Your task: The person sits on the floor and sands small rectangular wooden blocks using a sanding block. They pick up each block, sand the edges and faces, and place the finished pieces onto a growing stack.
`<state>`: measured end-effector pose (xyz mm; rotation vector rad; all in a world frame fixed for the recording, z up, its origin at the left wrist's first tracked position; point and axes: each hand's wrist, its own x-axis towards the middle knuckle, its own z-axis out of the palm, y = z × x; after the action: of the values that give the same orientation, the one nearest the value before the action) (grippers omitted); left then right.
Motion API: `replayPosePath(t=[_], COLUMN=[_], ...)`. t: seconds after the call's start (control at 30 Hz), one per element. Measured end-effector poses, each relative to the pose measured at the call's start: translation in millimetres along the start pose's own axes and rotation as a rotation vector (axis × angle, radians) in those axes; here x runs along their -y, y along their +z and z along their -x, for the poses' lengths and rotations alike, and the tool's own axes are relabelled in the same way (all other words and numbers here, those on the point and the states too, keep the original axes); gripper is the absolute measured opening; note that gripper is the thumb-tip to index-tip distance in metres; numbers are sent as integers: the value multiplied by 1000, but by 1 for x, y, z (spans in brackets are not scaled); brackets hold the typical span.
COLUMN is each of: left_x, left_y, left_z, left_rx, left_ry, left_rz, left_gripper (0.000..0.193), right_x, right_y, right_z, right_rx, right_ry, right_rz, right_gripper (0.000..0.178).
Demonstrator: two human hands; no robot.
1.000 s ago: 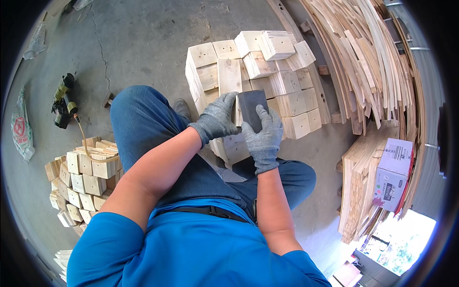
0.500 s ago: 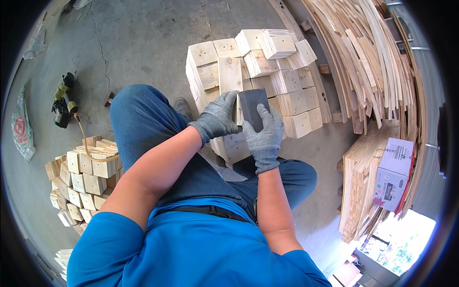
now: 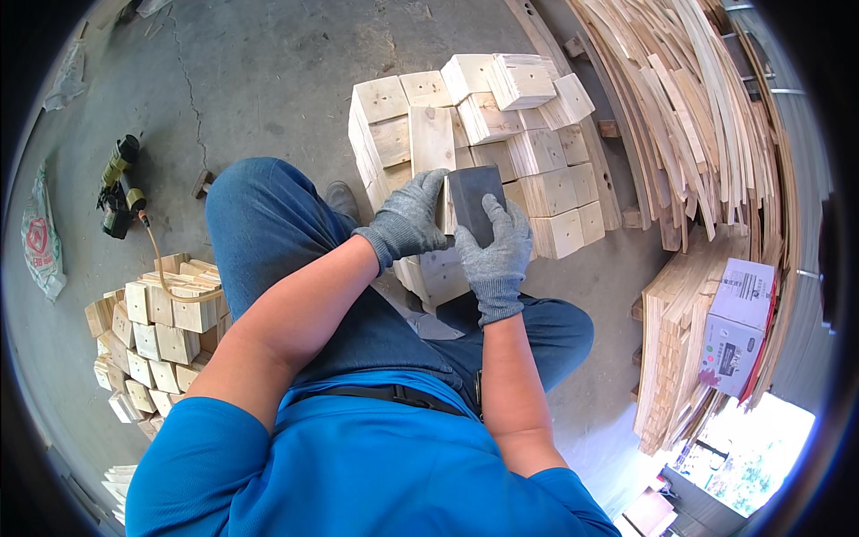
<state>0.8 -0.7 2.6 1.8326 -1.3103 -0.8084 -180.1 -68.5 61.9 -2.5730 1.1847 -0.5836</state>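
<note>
Both gloved hands, left hand and right hand, grip closed around a dark block standing upright, wooden blocks stacked just beyond.

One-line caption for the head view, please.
Seated person's grey-gloved left hand and right hand grip a dark rectangular block over stacked pale square wooden blocks.

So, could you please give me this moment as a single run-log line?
left hand: on wood block | right hand: holds dark block | block stack ahead | nail gun on floor
</note>
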Motion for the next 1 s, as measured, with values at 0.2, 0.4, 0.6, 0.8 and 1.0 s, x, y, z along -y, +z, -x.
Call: replayPosePath(t=[0.2,0.4,0.6,0.8,1.0], left_x=[0,-1,-3,5,2], left_y=[0,0,-2,4,3], left_z=[0,0,0,-2,-1], left_rx=[-21,-35,-26,-24,-19], left_ry=[17,28,32,34,18], left_rz=[32,49,32,-1,12], left_gripper=[108,106,111,114,110], right_x=[0,4,3,1,0], right_y=[-1,-3,-2,0,0], right_z=[-1,0,0,1,1], right_rx=[9,-8,-12,-3,-4], right_ry=[3,-3,10,9,5], right_rz=[5,-18,-36,-14,-15], right_gripper=[69,69,70,70,71])
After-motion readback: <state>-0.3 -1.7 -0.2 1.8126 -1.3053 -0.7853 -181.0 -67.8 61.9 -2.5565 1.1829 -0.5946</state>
